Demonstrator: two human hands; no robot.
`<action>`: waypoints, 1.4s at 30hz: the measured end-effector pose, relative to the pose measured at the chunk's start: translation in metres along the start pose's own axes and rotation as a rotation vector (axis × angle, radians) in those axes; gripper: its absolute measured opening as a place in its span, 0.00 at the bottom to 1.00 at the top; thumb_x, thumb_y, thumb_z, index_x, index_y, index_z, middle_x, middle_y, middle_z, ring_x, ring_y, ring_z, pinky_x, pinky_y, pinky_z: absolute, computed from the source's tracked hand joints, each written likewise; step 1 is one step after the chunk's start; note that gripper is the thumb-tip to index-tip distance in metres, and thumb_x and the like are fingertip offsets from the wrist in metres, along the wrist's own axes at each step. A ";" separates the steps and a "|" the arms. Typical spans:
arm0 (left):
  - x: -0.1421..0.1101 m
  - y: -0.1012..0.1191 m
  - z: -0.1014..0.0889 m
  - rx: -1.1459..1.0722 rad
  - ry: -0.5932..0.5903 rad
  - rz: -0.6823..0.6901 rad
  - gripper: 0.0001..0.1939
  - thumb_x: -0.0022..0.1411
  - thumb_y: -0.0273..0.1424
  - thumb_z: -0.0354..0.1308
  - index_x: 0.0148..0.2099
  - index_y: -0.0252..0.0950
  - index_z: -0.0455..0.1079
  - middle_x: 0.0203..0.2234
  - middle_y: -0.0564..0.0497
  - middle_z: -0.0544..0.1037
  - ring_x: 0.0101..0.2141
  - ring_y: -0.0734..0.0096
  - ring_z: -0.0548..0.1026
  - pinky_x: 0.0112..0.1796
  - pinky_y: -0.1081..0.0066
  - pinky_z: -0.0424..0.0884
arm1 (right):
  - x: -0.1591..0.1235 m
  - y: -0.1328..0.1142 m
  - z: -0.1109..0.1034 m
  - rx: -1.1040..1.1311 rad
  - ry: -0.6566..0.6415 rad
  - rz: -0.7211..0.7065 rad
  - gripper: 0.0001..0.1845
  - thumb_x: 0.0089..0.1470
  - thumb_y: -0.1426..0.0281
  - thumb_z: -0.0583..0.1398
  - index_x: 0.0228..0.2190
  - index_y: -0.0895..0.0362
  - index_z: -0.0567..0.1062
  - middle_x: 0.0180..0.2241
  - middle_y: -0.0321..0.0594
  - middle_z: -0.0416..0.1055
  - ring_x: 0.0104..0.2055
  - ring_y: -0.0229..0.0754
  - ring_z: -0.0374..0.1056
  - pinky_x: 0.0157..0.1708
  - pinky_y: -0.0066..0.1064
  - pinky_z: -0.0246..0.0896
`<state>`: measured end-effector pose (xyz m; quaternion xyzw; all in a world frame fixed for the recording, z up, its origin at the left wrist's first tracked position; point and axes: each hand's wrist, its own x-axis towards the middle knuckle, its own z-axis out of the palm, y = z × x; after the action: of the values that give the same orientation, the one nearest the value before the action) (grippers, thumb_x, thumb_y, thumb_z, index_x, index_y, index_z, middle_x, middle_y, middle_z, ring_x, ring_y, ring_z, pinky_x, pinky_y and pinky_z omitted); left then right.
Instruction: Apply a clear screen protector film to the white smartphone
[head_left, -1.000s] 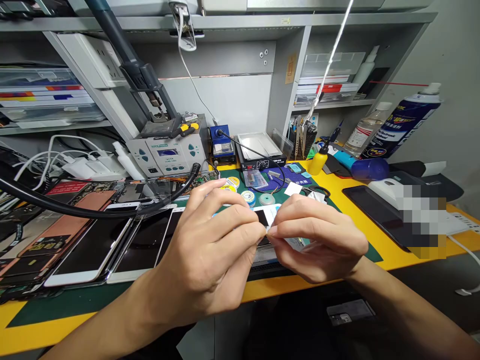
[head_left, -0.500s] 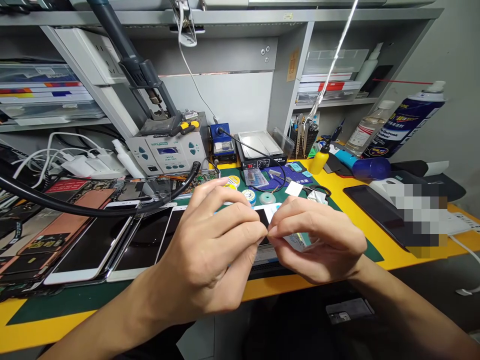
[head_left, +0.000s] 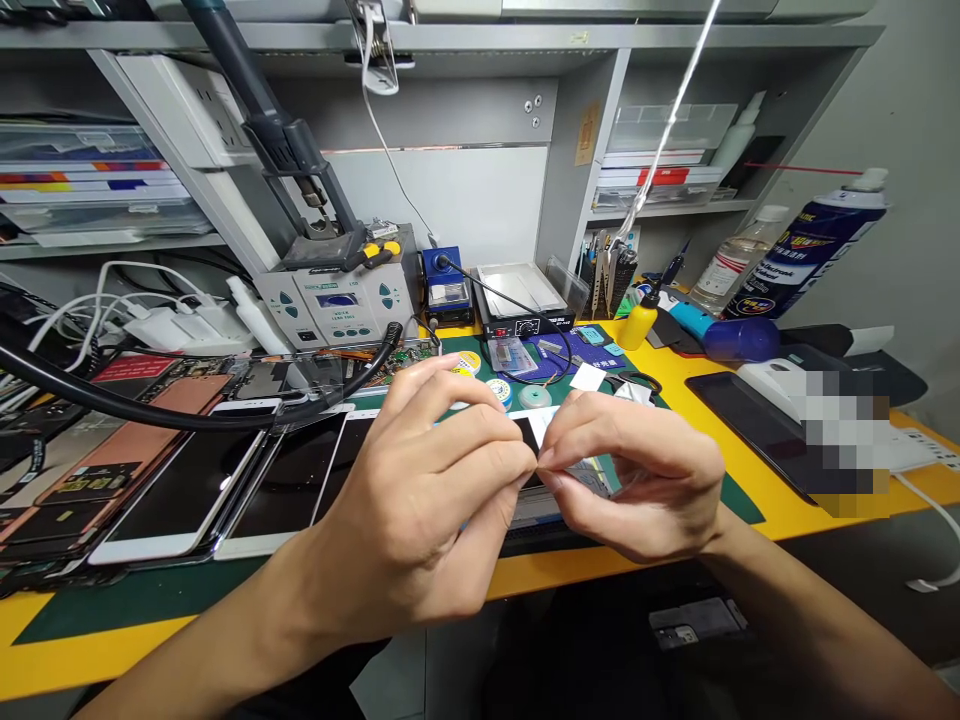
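Observation:
My left hand (head_left: 442,490) is closed in a pinch, its thumb and index finger pressed together near the middle of the view. Facing it, my right hand (head_left: 634,475) pinches as well, its fingertips almost touching those of the left. Whatever lies between the fingertips is hidden or too small to name. Behind and below the hands, part of a white-edged phone (head_left: 531,432) shows on the green mat (head_left: 180,585). White-framed phone screens (head_left: 184,480) lie to the left of my left hand. Small round tins (head_left: 498,394) stand just beyond the fingers.
A grey rework station (head_left: 345,300) stands at the back left, with a thick black hose (head_left: 165,418) crossing the bench. A yellow bottle (head_left: 637,322) and a blue spray can (head_left: 832,240) stand at the right. A dark tablet-like panel (head_left: 750,430) lies near the right edge.
Both hands stay at nearly the same place. The right hand's fingers have shifted slightly, with its thumb and index finger tilting a little. The view moves slightly.

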<state>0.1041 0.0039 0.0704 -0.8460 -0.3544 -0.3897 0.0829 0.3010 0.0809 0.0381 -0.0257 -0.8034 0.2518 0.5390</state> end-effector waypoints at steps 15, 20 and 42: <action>0.003 -0.001 -0.002 -0.004 0.008 -0.016 0.10 0.58 0.16 0.63 0.39 0.34 0.75 0.32 0.52 0.81 0.43 0.64 0.74 0.60 0.48 0.66 | -0.001 0.001 -0.004 0.034 -0.045 0.042 0.13 0.48 0.86 0.65 0.35 0.61 0.79 0.29 0.43 0.76 0.31 0.40 0.72 0.31 0.32 0.70; 0.002 0.000 -0.002 -0.008 0.002 -0.010 0.09 0.59 0.16 0.63 0.39 0.34 0.75 0.32 0.52 0.81 0.43 0.64 0.74 0.60 0.48 0.66 | 0.001 0.001 -0.003 0.043 -0.034 0.029 0.12 0.48 0.87 0.65 0.35 0.62 0.80 0.28 0.43 0.77 0.30 0.39 0.73 0.32 0.32 0.70; 0.006 0.002 -0.005 -0.031 -0.006 -0.034 0.09 0.59 0.16 0.61 0.37 0.35 0.73 0.31 0.51 0.80 0.42 0.63 0.74 0.59 0.48 0.67 | 0.001 -0.001 -0.005 0.071 -0.054 0.056 0.13 0.50 0.85 0.65 0.37 0.60 0.80 0.30 0.43 0.78 0.32 0.41 0.74 0.32 0.32 0.72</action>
<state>0.1054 0.0034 0.0787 -0.8422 -0.3629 -0.3939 0.0619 0.3055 0.0826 0.0407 -0.0223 -0.8073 0.2958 0.5102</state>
